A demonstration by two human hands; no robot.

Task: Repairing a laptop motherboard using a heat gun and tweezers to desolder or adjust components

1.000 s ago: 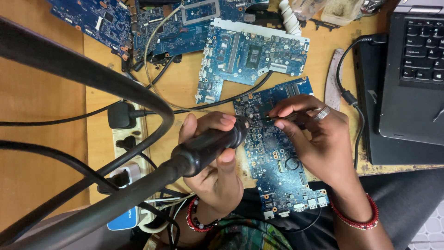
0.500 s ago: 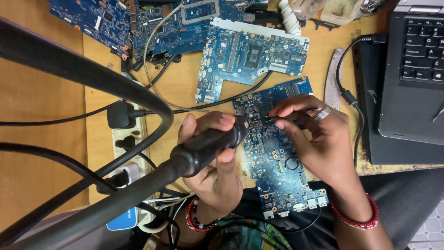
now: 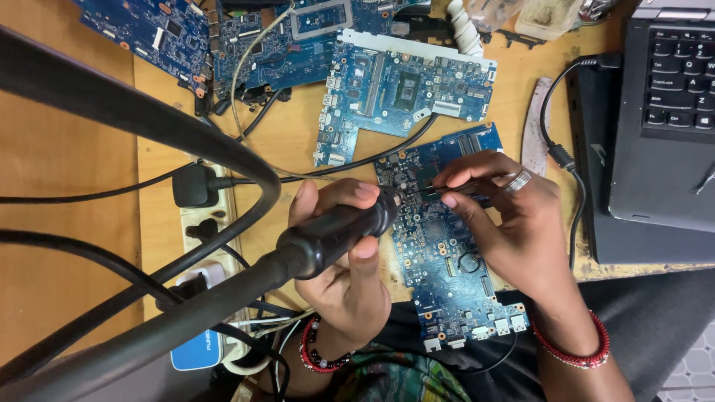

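Head view looks straight down on the wooden counter (image 3: 67,149), and from where I stand the biggest thing beyond the right-hand fingers is the dark laptop (image 3: 663,134), off to their outer side, with a black cable (image 3: 562,160) plugged in just past the knuckles. Above both sets of fingers, further up the counter, lie several spare blue circuit boards (image 3: 402,89), well apart from the work. Directly under the fingers sits the blue circuit board (image 3: 454,260) being worked on, its lower end hanging over the counter edge toward the person's lap. To the outer side of the left-hand fingers a white power strip (image 3: 201,231) lies with a black plug (image 3: 192,186) in it, thick black hoses crossing over it. The left hand (image 3: 346,275) has its fingers wrapped tight round the black hot-air handle (image 3: 339,231), whose nozzle tip points at the board's upper part, right between the two hands. The right hand (image 3: 514,223) wears a silver ring (image 3: 519,181) and a red bead bracelet (image 3: 573,350); its fingers are pressed together, pinching slim tweezers (image 3: 439,190), whose tip meets the board just beside the nozzle. What the tweezers grip is too small to tell.
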